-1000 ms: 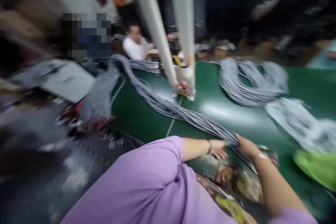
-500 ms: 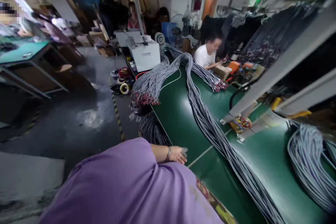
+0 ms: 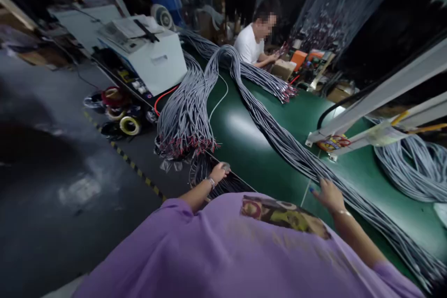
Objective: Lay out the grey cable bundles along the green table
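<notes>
My left hand (image 3: 219,173) is at the near edge of the green table (image 3: 279,181), beside the dark cables hanging under it. Its fingers are loosely bent and not closed on anything I can see; something grey covers the fingertips. My right hand (image 3: 330,195) lies against the near side of a long bundle of grey cables (image 3: 286,149), thumb apart, with blue on the thumb tip. The fingertips against the bundle are partly hidden. That bundle runs diagonally over the table. Another grey cable bunch (image 3: 185,107) hangs over the left edge, its ends showing red wires.
A white metal box (image 3: 164,63) stands at the far left of the table. White posts (image 3: 349,123) rise on the right, near coiled grey cables (image 3: 415,163). Wire spools (image 3: 129,125) sit on the floor. A person in a white shirt (image 3: 248,44) works across the table.
My view has swung and moved closer to the cables. My left hand has shifted toward the hanging cables, its fingers more bent. My right hand has come into view at the long bundle.
</notes>
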`<state>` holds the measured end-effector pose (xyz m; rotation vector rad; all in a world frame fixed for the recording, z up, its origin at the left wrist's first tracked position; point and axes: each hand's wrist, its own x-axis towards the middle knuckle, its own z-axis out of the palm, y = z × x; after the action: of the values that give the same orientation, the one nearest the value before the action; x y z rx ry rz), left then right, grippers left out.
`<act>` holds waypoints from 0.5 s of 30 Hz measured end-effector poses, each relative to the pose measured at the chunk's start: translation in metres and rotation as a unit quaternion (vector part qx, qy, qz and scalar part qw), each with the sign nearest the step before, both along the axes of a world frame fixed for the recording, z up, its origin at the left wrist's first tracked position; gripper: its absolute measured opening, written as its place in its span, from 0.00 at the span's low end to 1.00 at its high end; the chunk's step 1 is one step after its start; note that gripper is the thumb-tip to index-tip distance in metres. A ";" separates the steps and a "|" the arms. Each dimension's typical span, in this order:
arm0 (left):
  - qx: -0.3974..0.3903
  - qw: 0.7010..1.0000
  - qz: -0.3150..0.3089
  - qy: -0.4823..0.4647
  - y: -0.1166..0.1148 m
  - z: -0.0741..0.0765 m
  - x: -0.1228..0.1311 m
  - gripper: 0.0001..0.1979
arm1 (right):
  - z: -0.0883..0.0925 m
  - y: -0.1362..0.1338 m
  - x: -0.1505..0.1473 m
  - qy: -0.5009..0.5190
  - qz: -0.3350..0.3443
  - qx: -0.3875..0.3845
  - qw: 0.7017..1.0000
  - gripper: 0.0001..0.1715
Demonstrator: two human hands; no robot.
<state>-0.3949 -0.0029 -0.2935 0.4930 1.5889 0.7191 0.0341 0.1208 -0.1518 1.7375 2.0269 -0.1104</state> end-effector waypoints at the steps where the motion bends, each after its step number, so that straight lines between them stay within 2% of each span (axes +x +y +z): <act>1: 0.025 0.999 -0.007 0.037 0.010 -0.004 -0.010 0.15 | 0.002 0.014 -0.021 0.003 0.019 -0.014 1.000 0.40; 4: 0.089 0.988 -0.038 0.122 0.045 -0.015 -0.029 0.20 | 0.002 0.059 -0.074 0.029 0.054 -0.036 0.997 0.39; 8: 0.123 0.972 -0.065 0.188 0.076 -0.026 -0.026 0.25 | -0.021 0.121 -0.139 0.066 0.063 -0.057 0.994 0.39; 11: 0.140 0.964 -0.052 0.222 0.075 -0.037 -0.014 0.25 | -0.046 0.177 -0.194 0.129 0.028 -0.069 0.989 0.47; 14: 0.209 0.951 0.041 0.222 0.062 -0.057 -0.009 0.23 | -0.073 0.244 -0.253 0.174 -0.010 -0.063 0.983 0.53; 15: 0.217 0.949 0.049 0.222 0.057 -0.064 -0.009 0.22 | -0.082 0.267 -0.272 0.177 -0.019 -0.062 0.982 0.54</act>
<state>-0.4038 0.0542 -0.3571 0.9560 1.8840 1.1010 -0.2376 0.3880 -0.2333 1.7754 2.1754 -0.5832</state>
